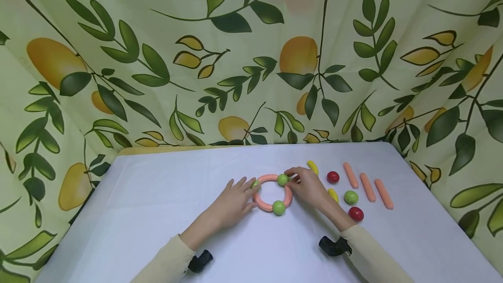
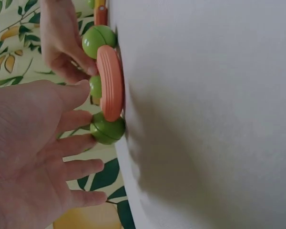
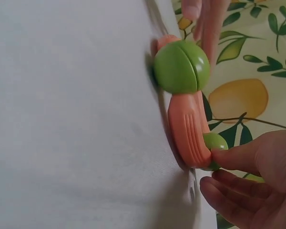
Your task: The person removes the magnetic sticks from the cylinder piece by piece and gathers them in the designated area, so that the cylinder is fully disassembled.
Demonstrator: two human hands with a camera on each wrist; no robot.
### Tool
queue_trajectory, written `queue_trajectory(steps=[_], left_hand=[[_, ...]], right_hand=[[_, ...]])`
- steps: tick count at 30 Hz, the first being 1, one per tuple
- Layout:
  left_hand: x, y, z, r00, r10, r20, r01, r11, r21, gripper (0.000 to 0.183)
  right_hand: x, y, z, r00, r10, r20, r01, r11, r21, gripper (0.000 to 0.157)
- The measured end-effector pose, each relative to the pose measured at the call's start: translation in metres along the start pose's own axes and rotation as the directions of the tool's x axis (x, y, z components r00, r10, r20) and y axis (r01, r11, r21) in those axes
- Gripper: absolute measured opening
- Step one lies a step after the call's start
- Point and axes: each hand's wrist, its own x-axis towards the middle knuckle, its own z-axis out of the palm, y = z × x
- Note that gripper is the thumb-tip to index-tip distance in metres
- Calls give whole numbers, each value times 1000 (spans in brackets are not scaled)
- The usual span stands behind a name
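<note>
Three curved salmon-coloured pieces and three green balls form a ring lying on the table. My left hand is at the ring's left side, fingers spread and fairly straight. Its fingertips meet the left green ball and the thumb reaches the left curved piece. At the upper right of the ring, my right hand pinches another green ball between thumb and index finger, beside the end of the right curved piece. The front green ball is untouched, joining two curved pieces.
To the right lie several straight salmon-coloured sticks, two red balls, a loose green ball and two yellow pieces, one partly behind my right arm. A white cloth covers the table; a leaf-patterned curtain hangs behind it.
</note>
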Motion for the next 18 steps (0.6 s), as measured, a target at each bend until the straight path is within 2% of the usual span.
queue_trajectory(steps=[10, 15, 18], left_hand=[[-16, 11, 1, 999, 0, 32, 0, 1000, -14, 55], [-16, 15, 2, 1000, 3, 28, -3, 1000, -19, 55], [-15, 20, 4, 999, 26, 18, -26, 999, -20, 55]], right_hand=[[11, 1, 0, 1000, 15, 17, -15, 1000, 3, 26], [4, -1, -6, 998, 51, 20, -51, 999, -7, 29], [-6, -1, -11, 1000, 29, 10, -29, 999, -14, 29]])
